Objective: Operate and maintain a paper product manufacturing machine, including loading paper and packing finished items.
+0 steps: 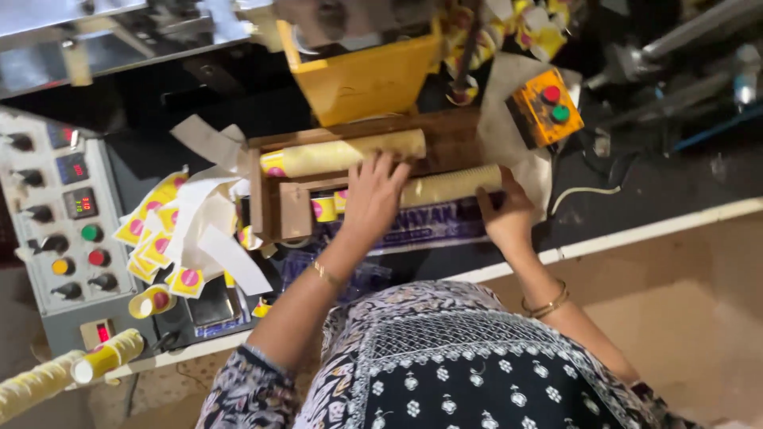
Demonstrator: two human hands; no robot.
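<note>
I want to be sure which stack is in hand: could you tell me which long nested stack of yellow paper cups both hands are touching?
The front stack, spanning left hand to right hand; the other lies untouched behind.

A single camera, worn on the person's head, looked steeply down over the patterned top onto the table (636,230) from close range. The view sat tilted, so the table edge ran slantwise. It took in both hands at centre and a control panel (60,230) at the left.
</note>
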